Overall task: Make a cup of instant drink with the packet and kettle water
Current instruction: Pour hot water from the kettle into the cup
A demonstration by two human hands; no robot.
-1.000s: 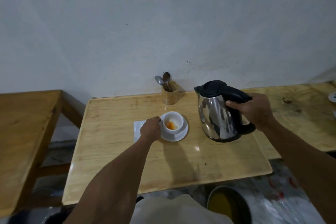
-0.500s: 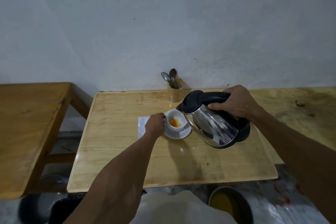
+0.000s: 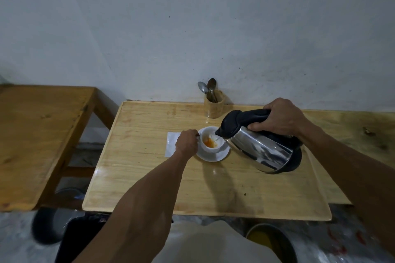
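A white cup with orange powder at its bottom stands on a white saucer in the middle of the wooden table. My left hand grips the cup's left side at the handle. My right hand holds the black handle of a steel kettle, which is tilted left with its spout over the cup's rim. A thin stream of water runs into the cup. A white packet lies flat left of the saucer, partly under my left hand.
A wooden holder with two spoons stands at the back against the wall. A second wooden table is to the left. On the floor below sit a round tin at the right and a dark container at the left.
The kettle has gone from upright on the table to lifted and tipped left, spout now over the cup with water flowing. My left hand stays on the cup.
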